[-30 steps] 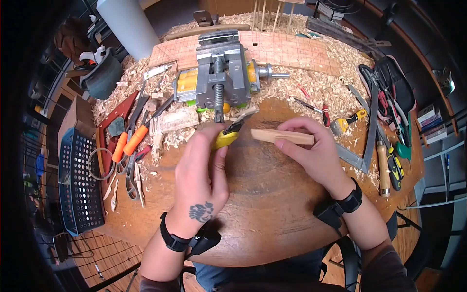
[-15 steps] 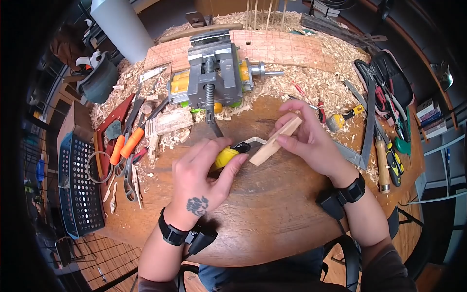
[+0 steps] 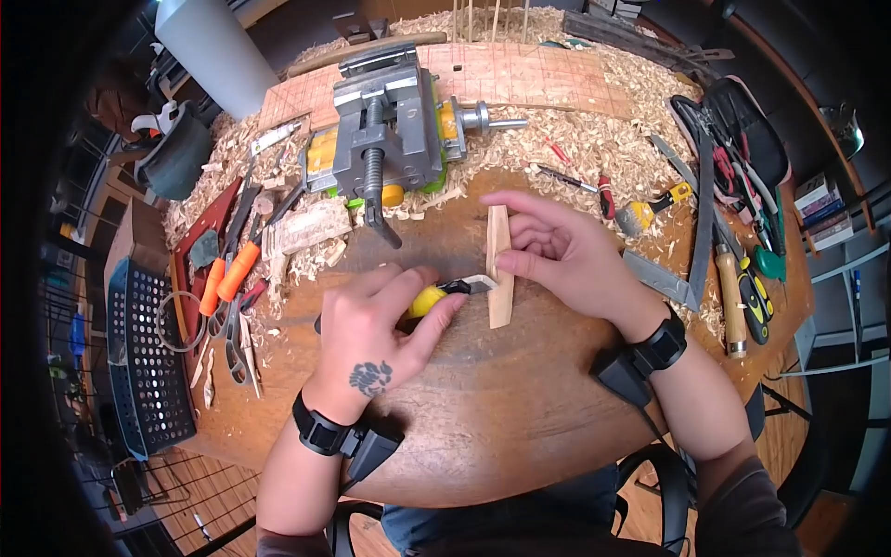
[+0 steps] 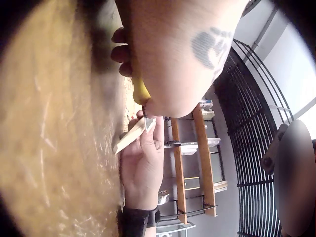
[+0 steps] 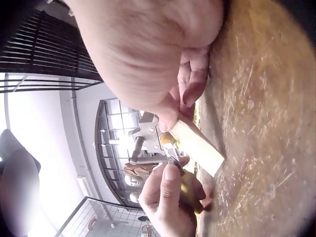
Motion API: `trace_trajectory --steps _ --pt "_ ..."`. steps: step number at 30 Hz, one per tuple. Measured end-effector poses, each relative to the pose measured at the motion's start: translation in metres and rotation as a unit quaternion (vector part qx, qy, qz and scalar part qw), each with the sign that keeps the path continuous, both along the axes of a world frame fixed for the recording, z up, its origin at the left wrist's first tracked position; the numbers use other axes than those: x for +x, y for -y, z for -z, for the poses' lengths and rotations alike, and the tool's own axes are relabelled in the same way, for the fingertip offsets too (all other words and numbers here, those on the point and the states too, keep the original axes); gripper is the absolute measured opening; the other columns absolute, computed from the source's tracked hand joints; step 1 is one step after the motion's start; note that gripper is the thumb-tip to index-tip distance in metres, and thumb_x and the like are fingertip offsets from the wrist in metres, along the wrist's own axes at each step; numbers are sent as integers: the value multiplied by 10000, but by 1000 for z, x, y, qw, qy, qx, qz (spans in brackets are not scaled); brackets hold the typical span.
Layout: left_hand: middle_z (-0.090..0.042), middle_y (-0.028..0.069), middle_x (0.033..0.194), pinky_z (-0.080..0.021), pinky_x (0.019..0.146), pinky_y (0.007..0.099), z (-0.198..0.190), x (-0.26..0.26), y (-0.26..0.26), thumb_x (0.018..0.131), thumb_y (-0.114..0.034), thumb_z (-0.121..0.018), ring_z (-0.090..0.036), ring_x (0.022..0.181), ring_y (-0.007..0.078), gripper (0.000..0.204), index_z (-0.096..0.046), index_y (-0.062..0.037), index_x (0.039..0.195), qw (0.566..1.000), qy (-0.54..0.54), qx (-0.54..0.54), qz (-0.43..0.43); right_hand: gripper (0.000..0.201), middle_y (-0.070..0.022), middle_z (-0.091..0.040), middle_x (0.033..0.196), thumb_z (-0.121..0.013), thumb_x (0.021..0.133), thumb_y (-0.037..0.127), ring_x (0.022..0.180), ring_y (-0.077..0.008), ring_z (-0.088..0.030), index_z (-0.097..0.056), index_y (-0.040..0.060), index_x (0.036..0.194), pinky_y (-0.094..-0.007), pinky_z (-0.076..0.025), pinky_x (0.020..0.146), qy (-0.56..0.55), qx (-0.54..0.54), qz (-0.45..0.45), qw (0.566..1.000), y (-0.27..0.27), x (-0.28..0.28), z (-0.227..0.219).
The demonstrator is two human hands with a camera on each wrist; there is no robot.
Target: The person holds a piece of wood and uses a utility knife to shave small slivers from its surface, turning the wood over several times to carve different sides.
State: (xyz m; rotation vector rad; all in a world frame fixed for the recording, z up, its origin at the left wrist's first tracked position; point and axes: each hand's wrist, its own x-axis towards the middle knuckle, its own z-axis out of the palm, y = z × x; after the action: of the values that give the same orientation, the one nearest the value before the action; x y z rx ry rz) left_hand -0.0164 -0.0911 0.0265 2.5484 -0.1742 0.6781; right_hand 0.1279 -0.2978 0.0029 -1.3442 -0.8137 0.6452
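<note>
My left hand (image 3: pixel 371 320) grips a knife (image 3: pixel 429 302) by its yellow and black handle, its short metal blade pointing right. The blade meets the side of a pale, flat wooden stick (image 3: pixel 499 265) with slanted ends. Thumb and fingers of my right hand (image 3: pixel 568 255) pinch this stick, which stands nearly upright in the head view. From the right wrist, the stick's lower end (image 5: pixel 212 163) shows close over the tabletop, the blade lying against its face near the right thumb. Much of the handle is hidden in the left palm.
A metal vise (image 3: pixel 385 130) stands at the back amid wood shavings (image 3: pixel 520 148). Orange-handled tools (image 3: pixel 243 267) and scissors lie left, near a blue perforated basket (image 3: pixel 153 362). On the right are a steel square (image 3: pixel 659 278), a wooden-handled chisel (image 3: pixel 731 306) and a tool case (image 3: pixel 742 130).
The right hand has turned the stick from lying flat to nearly upright. The left hand has lowered the knife and brought its blade against the stick. The head view has shifted slightly.
</note>
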Motion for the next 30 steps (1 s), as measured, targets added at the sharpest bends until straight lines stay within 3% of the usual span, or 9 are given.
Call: trace_trajectory --steps 9,12,17,22,30 --pt "-627 94 682 -509 538 377 2 0 5 811 -235 -861 -645 580 283 245 -771 -55 950 1000 -10 19 0 601 -61 -736 1074 -734 973 51 935 -85 -678 -505 42 1528 -249 -548 834 -8 -26 8 1000 -2 -2 -2" --pt "-677 120 742 -510 573 380 -1 -1 5 827 -182 -855 -652 611 292 249 -774 -30 1007 999 -21 25 12 596 -58 -739 1073 -741 972 64 927 -81 -674 -519 56 1525 -249 -546 828 8 -31 13 999 -4 -2 0" --pt "-599 72 725 -504 551 372 3 2 7 846 -218 -826 -635 621 262 207 -782 -70 983 998 3 63 14 607 -38 -704 1074 -725 968 9 965 -76 -659 -496 21 1530 -237 -541 869 -2 -56 6 998 -3 -1 -3" --pt "-599 68 731 -509 568 366 1 4 8 841 -196 -818 -635 646 256 206 -774 -54 983 997 11 76 27 560 -58 -741 1076 -711 987 45 944 -91 -677 -527 48 1516 -254 -544 845 -3 -8 11 1000 -4 -1 2" --pt "-603 70 734 -522 577 365 1 4 9 836 -187 -810 -639 654 255 211 -764 -45 985 995 8 95 29 584 -37 -703 1077 -719 973 11 966 -77 -650 -513 28 1518 -247 -547 866 -7 -26 8 1000 -4 0 -1"
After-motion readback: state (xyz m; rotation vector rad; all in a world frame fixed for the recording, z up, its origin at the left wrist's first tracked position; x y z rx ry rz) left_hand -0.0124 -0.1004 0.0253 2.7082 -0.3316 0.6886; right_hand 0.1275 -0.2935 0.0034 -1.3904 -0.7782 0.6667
